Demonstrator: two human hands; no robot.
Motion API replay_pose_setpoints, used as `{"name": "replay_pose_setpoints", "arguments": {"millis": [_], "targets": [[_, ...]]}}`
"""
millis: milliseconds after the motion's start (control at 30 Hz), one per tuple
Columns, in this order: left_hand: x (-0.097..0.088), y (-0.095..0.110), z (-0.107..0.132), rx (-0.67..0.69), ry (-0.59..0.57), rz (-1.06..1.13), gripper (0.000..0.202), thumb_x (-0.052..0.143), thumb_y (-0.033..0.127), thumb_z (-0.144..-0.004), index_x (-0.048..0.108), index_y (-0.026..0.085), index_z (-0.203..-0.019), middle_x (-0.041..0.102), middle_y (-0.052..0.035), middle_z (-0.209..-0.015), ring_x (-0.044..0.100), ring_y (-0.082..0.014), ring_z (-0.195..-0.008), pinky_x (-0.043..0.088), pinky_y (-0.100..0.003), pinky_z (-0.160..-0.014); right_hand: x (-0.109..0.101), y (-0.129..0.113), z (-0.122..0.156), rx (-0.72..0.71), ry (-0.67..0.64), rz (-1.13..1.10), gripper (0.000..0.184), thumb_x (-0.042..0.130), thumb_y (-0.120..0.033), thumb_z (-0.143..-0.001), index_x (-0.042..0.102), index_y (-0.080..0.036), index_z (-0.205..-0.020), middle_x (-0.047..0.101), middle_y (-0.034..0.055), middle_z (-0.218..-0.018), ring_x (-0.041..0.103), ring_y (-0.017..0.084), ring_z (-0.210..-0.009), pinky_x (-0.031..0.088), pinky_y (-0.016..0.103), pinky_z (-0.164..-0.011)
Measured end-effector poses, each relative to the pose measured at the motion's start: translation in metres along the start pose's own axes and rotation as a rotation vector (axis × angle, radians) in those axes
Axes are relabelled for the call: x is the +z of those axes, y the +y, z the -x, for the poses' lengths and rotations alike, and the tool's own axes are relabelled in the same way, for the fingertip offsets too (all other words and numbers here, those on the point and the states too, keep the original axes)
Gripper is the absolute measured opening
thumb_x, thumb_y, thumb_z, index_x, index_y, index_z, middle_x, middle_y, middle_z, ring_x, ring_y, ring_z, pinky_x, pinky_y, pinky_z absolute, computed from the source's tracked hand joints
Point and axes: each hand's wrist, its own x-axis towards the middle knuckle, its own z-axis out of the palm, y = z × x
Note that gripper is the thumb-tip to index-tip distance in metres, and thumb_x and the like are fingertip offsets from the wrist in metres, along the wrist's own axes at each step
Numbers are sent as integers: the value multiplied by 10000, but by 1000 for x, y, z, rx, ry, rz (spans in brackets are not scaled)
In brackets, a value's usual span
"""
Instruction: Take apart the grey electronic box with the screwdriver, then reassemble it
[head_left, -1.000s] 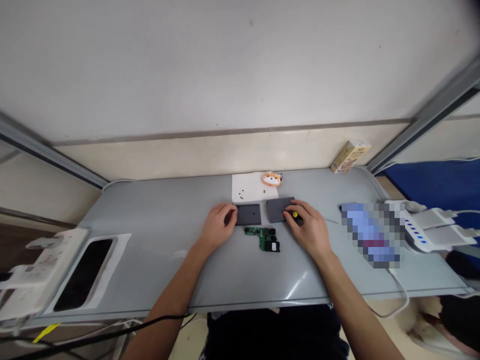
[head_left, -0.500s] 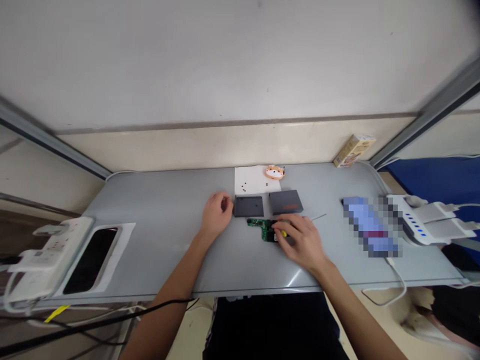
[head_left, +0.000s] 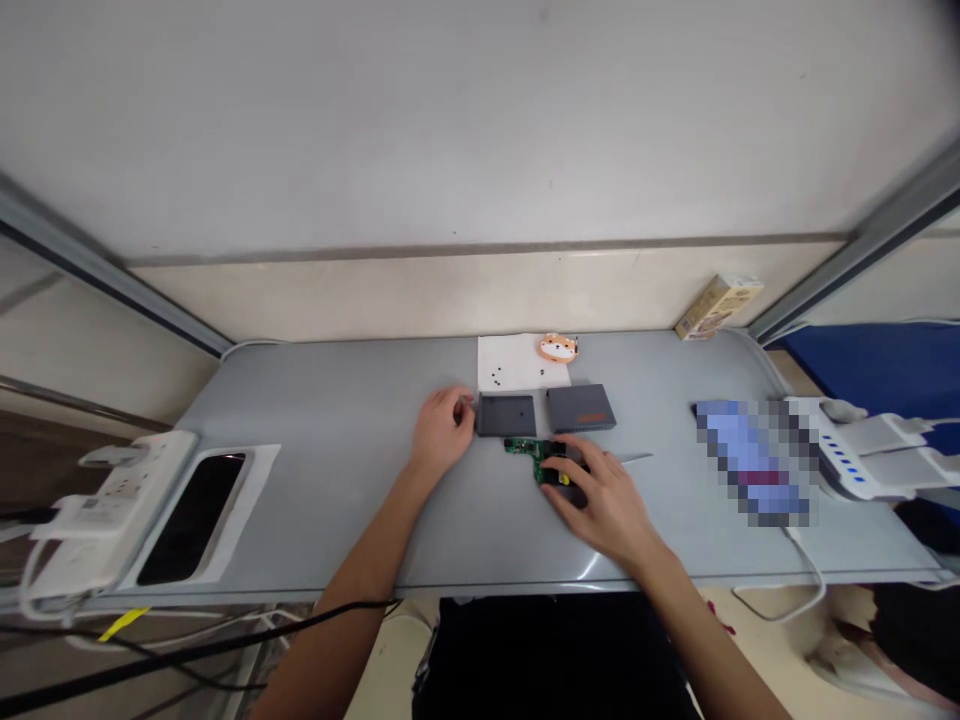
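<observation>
Right hand (head_left: pixel 600 500) palm down at the front middle of the gray table (head_left: pixel 337 500), fingers bent over the right end of the one green circuit board (head_left: pixel 523 447). Yellow speck (head_left: pixel 564 479) under the fingertips, mostly hidden; cannot tell whether pinched or only covered. Bare strip of table between wrist and near edge, with one black cable (head_left: pixel 187 668) below that edge on the left. At about the same depth, far left: one black phone (head_left: pixel 191 515) on a white sheet (head_left: pixel 255 470), one white power strip (head_left: pixel 90 515) just beside it at the table's left edge. Far right: one white charging hub (head_left: pixel 847 462) with blue lights. One thin silver rod (head_left: pixel 636 458) flat on the table just right of the right hand.

Slightly farther, left hand (head_left: pixel 439 435), loosely curled and holding nothing, fingertips at the left edge of the left cover (head_left: pixel 508 415); touching or just short, hard to tell. Wide bare surface between this hand and the phone. Two dark gray covers in all, side by side just beyond the board, right cover (head_left: pixel 581 408) a little apart from its twin.

Behind them, one white paper (head_left: pixel 517 360) with a few tiny dark specks (head_left: pixel 496 376), too small to count surely, and one orange animal-faced thing (head_left: pixel 557 347) at its far right corner. Farthest, one small tan box (head_left: pixel 718 305) by the back wall (head_left: pixel 450 290), well apart to the right.
</observation>
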Motion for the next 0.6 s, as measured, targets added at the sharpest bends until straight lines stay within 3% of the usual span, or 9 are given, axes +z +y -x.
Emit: {"name": "replay_pose_setpoints", "arguments": {"millis": [300,433,600], "targets": [[3,-2,0,5,-38,-25,211,554,94,-891,653,218,-1031,659,-45,-862,628,-252,-877,503,-437,-863,0,0,0,-3,-43,9,316,634,-354,-959,658,-298,-1269,593,98,-1461,620,298,-1272,536,524,-1010],[2,-1,0,12,-52,-31,231,566,91,-892,665,218,-1058,666,-45,-885,626,-250,-889,496,-424,-863,-9,0,-4,-26,-100,-28,300,657,-360,-949,668,-284,-1239,634,108,-1374,655,286,-1197,553,494,-972],[-1,2,0,-7,-106,-94,203,556,142,-940,667,208,-1097,684,-67,-962,632,-270,-977,488,-435,-911,-32,3,-48,-135,-72,-64,244,632,-392,-972,677,-300,-1193,619,83,-1403,658,269,-1180,537,479,-977]]}}
